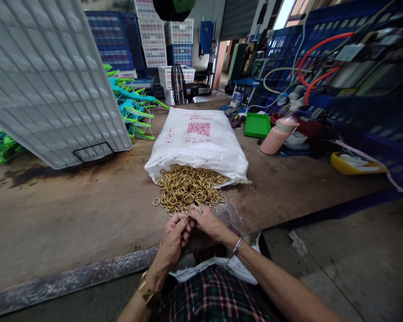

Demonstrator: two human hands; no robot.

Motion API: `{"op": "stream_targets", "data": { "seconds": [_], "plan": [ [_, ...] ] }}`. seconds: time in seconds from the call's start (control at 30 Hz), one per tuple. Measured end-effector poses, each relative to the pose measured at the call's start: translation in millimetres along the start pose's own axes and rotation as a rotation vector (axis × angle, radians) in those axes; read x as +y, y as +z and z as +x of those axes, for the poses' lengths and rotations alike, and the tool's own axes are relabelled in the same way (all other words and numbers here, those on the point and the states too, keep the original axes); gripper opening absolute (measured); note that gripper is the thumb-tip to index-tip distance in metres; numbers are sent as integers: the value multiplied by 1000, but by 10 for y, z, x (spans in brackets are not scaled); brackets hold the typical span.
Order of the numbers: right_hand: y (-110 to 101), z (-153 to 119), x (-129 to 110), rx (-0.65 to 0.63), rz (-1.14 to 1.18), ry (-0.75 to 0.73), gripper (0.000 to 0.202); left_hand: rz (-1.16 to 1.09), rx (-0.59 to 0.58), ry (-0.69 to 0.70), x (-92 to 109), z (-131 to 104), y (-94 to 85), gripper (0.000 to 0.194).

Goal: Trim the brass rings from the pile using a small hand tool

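Note:
Gold-coloured rings (188,185) spill in a heap from the mouth of a white woven sack (218,147) with red print, lying on the table. My two hands meet at the near edge of that heap. My left hand (173,235) is closed in a pinch, and whatever its fingertips hold is too small to make out. My right hand (208,223) is also closed, gripping a small pale tool (196,207) with a dark end that shows above the fingers. Its full shape is hidden by the hand.
A large grey ribbed plastic crate (67,89) leans at the left, beside teal and green plastic parts (134,107). To the right stand a green tray (257,124), a pink bottle (278,136) and a yellow tray (356,165). A black fan (178,85) is behind the sack.

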State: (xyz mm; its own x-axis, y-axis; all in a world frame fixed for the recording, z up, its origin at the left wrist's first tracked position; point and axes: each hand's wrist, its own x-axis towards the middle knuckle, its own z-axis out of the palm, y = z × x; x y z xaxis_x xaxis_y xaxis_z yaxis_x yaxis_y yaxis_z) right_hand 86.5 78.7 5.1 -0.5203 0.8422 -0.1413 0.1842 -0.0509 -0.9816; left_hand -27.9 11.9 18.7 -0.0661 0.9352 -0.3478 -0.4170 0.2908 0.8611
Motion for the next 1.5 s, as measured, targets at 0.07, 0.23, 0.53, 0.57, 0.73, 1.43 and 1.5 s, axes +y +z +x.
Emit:
{"op": "stream_targets", "data": {
  "seconds": [0.07,0.23,0.53,0.57,0.73,1.43,1.5],
  "plan": [
    [-12,-1,-9,33,-53,0,28,1,9,0,-15,2,-8,37],
    [-56,-71,-30,95,-465,-127,20,2,66,23,-72,24,-44,37],
    [-21,-194,-146,-28,-1034,-104,18,86,96,84,-78,31,-36,37],
    [-17,-190,-154,-25,-1053,-92,18,90,98,84,-78,30,-36,36],
    [-4,-176,-152,-6,-1100,-59,21,87,105,69,-92,38,-46,34],
    [10,-164,-199,-54,-1157,22,24,47,68,68,-114,37,-89,35],
    [17,-167,-197,-50,-1155,15,23,31,74,62,-102,34,-80,35]
  ]
}}
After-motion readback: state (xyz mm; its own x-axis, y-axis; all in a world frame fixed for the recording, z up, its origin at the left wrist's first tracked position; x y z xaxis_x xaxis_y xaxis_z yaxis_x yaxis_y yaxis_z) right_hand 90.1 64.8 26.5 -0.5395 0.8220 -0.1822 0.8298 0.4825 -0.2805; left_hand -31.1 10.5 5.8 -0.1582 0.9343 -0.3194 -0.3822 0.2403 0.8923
